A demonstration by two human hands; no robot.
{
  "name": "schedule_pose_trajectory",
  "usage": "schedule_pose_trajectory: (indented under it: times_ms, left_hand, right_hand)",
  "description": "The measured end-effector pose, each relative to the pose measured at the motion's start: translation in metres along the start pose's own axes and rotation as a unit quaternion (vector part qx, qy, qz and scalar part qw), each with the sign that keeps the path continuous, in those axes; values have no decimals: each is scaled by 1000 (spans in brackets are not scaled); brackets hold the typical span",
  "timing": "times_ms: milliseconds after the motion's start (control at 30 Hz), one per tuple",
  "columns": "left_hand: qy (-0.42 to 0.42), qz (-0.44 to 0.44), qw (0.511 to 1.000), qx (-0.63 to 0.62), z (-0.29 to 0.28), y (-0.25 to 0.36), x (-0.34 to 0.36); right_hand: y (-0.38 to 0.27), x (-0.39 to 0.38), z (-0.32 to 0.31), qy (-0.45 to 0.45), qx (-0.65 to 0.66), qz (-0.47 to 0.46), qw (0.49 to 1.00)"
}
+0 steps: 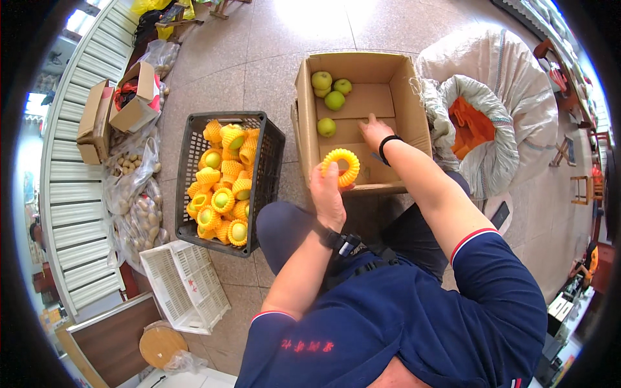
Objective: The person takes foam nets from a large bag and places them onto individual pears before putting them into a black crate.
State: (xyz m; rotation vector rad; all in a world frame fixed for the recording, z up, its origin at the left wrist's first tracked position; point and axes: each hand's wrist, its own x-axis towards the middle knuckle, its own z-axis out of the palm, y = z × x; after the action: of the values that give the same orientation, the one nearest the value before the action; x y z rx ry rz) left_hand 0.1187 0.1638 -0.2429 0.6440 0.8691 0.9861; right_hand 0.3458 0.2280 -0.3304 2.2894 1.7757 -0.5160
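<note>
My left hand (328, 197) is closed around a yellow foam fruit sleeve (341, 167), its ribbed ring facing up over the near left edge of the cardboard box (365, 102). Inside that box my right hand (376, 134) reaches down to the bottom, fingers apart, and no fruit shows in it; its underside is hidden. Several green apples (334, 100) lie along the box's left side, one of them (326, 127) apart from the cluster. To the left stands a black plastic crate (274, 152) full of apples in yellow foam sleeves (222, 200).
A large white woven sack (482, 139) with orange material (469, 126) inside stands right of the box. A white plastic basket (187, 284) lies near left. Clear bags of produce (134, 171) and small open cartons (134, 97) line the left wall. A dark phone (500, 215) rests at my right.
</note>
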Motion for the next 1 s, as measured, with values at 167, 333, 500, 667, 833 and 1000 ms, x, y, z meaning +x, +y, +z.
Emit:
schedule_pose_trajectory:
  times_ms: [167, 333, 500, 667, 833, 1000]
  left_hand:
    - [2, -5, 1000, -1, -3, 2, -1]
    - [-4, -14, 1000, 1, 0, 1, 0]
    - [18, -6, 1000, 17, -1, 1, 0]
    - [17, 17, 999, 39, 6, 2, -2]
    - [22, 19, 998, 59, 6, 5, -5]
    - [26, 37, 995, 84, 4, 1, -9]
  right_hand:
    - [8, 4, 19, 21, 95, 1, 995]
    - [22, 5, -13, 33, 428, 26, 903]
    - [16, -68, -75, -113, 855, -40, 505]
    - [7, -118, -71, -169, 906, -91, 378]
    - [-6, -160, -67, -139, 922, -92, 349]
    - [-25, -193, -79, -86, 917, -124, 368]
